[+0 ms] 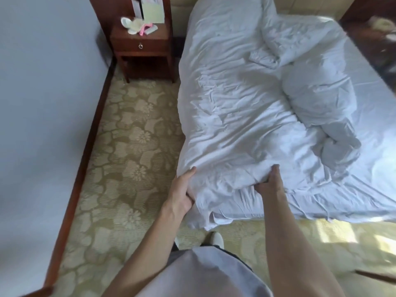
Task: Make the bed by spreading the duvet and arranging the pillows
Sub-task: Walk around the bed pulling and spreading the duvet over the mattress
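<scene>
A person is standing at the foot of a bed [364,189], looking down at both bare arms reaching forward. The white duvet [235,108] is lying bunched along the bed's left edge, running from the headboard end to the foot corner, where it is spilling over toward the patterned carpet [128,146]. The left hand [182,189] is gripping the duvet's outer fold at that corner, fingers closed around the fabric. The right hand [269,181] is pinching a bunch of the same duvet just inside the foot edge, also closed on cloth. Two crumpled white mounds, possibly pillows or more bedding, are lying across the right half of the mattress; it is hard to tell which. A wooden nightstand [143,48] is standing beside the head of the bed. Pulling now risks dragging the twisted duvet onto the floor, or spreading it skewed, because both hands are holding the same corner area.
</scene>
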Available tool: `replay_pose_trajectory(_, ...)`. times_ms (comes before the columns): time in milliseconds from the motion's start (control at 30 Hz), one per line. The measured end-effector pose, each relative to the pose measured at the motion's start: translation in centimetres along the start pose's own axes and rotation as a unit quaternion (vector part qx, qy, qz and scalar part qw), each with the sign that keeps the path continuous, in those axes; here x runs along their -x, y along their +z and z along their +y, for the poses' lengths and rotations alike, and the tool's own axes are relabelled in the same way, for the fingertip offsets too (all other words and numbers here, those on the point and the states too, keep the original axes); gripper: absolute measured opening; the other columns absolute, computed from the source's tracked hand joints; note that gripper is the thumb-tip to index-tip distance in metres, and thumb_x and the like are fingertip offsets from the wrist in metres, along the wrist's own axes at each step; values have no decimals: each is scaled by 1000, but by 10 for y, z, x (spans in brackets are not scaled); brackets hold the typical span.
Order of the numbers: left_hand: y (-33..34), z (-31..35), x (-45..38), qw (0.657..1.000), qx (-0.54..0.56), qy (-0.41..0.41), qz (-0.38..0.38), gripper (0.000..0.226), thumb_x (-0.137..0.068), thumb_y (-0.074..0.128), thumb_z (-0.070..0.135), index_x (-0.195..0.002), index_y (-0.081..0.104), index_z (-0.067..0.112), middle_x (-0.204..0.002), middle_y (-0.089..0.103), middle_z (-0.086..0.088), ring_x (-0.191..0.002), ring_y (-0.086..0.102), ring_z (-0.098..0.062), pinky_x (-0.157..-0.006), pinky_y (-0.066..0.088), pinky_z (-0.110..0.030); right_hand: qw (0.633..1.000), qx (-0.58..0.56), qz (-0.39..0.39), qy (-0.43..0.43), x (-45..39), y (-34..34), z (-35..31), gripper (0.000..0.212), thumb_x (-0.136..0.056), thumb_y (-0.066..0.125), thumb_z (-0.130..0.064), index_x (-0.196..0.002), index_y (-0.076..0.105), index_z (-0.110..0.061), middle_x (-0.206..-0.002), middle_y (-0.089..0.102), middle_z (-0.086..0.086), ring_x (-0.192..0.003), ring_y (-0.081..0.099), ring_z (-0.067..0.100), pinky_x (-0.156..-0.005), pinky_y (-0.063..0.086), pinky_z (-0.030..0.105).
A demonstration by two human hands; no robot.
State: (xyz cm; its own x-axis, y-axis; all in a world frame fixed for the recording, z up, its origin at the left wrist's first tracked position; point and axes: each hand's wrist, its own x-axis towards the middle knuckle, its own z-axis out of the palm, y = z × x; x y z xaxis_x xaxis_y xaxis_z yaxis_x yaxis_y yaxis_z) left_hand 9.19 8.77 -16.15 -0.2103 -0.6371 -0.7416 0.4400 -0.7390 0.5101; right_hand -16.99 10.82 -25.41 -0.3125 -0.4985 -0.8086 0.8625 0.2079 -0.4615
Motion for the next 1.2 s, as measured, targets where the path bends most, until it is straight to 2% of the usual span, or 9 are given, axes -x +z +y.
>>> replay_pose_trajectory(67, 11, -7, -2, 1000, 15, -13, 0, 35, -89, 70, 27, -119, 67, 9, -114, 72, -15, -107, 68, -31, -98, 51, -49, 997, 36, 40, -51, 39, 20, -22, 51, -70, 69, -41, -116, 62, -21, -138, 54, 10, -125, 53, 34, -96, 48, 42)
replay_pose_trajectory(100, 16, -10, -4, 1000, 22, -20, 6, 36, -90, 69, 29, -120, 67, 10, -114, 72, -14, -106, 69, -30, -96, 52, -47, 992, 66, 69, -80, 62, 31, -30, 30, -81, 64, -34, -100, 58, -12, -118, 63, 8, -111, 61, 32, -84, 52, 32)
replay_pose_trajectory(167, 23, -13, -8, 999, 21, -40, 24, 36, -92, 66, 30, -122, 66, 11, -110, 73, -14, -102, 69, -29, -88, 55, -42, 980, 96, 119, -129, 73, 31, -33, 20, -94, 54, -31, -87, 52, -14, -91, 57, 5, -87, 62, 25, -62, 49, 26)
replay_pose_trajectory(267, 22, -14, -7, 997, -28, -52, 44, 27, -91, 67, 28, -111, 68, 10, -87, 75, -12, -85, 69, -26, -76, 55, -39, 985, 125, 72, -99, 76, 17, -25, 25, -105, 29, -34, -94, 50, -23, -90, 55, -3, -72, 57, 11, -51, 53, 23)
replay_pose_trajectory(367, 12, -20, 3, 992, -94, -51, 61, 17, -90, 68, 25, -94, 70, 8, -73, 75, -11, -76, 69, -26, -74, 55, -37, 980, 156, 95, -82, 77, -5, -7, 25, -105, 32, -37, -115, 46, -18, -110, 53, 4, -76, 57, 14, -66, 52, 31)
replay_pose_trajectory(500, -8, -33, 13, 991, -106, -56, 60, 15, -93, 64, 19, -96, 67, 5, -71, 74, -13, -72, 69, -28, -73, 55, -39, 984, 96, 137, -52, 88, -14, 5, 65, -97, 49, -50, -139, 45, -1, -121, 56, 14, -103, 59, 31, -91, 52, 41)
replay_pose_trajectory(733, -41, -35, 26, 992, -106, -50, 45, 20, -92, 65, 21, -104, 65, 5, -81, 75, -16, -76, 71, -31, -67, 56, -40, 981, 78, 159, -85, 114, -8, 25, 71, -96, 49, -55, -140, 44, 0, -131, 57, 17, -112, 59, 34, -82, 49, 37)
replay_pose_trajectory(933, -93, -22, 31, 991, -120, -36, 48, 31, -89, 70, 24, -113, 65, 4, -101, 73, -20, -91, 71, -35, -81, 57, -48, 979, 67, 166, -94, 144, 12, 66, 69, -99, 44, -51, -142, 42, 4, -141, 51, 21, -126, 51, 38, -107, 43, 41)
replay_pose_trajectory(1200, -155, -9, 37, 978, -184, -5, 103, 26, -88, 73, 24, -106, 69, 6, -97, 75, -17, -87, 73, -33, -77, 59, -44, 974, 89, 175, -114, 166, 22, 119, 62, -101, 45, -42, -137, 45, 8, -140, 52, 22, -127, 51, 38, -102, 44, 35)
